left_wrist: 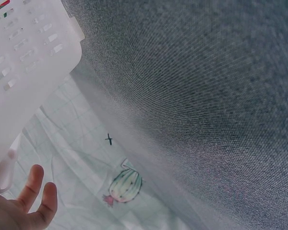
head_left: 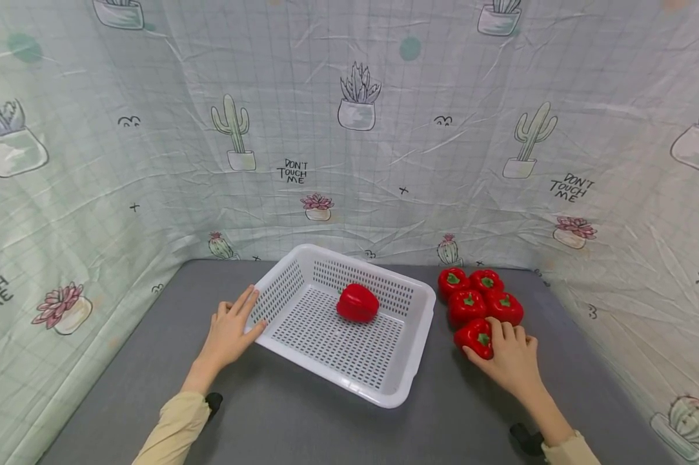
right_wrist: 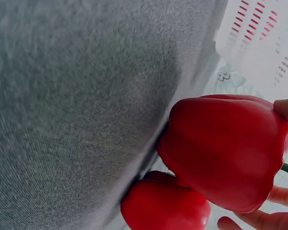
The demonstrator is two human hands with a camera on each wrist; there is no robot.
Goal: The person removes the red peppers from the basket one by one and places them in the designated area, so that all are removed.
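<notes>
My right hand has thumb and fingers around the sides of a red bell pepper, the nearest of a group at the right. In the right wrist view that bell pepper sits between thumb and fingers, green stem to the right; whether it is off the table I cannot tell. On the left rim of a white perforated basket rests my left hand, its fingers extended. One red bell pepper lies on its side inside the basket. Only a few left fingers show in the left wrist view.
Several more red bell peppers stand close together, stems up, just beyond my right hand and right of the basket. All this is on a grey table. A cactus-print curtain encloses its back and sides.
</notes>
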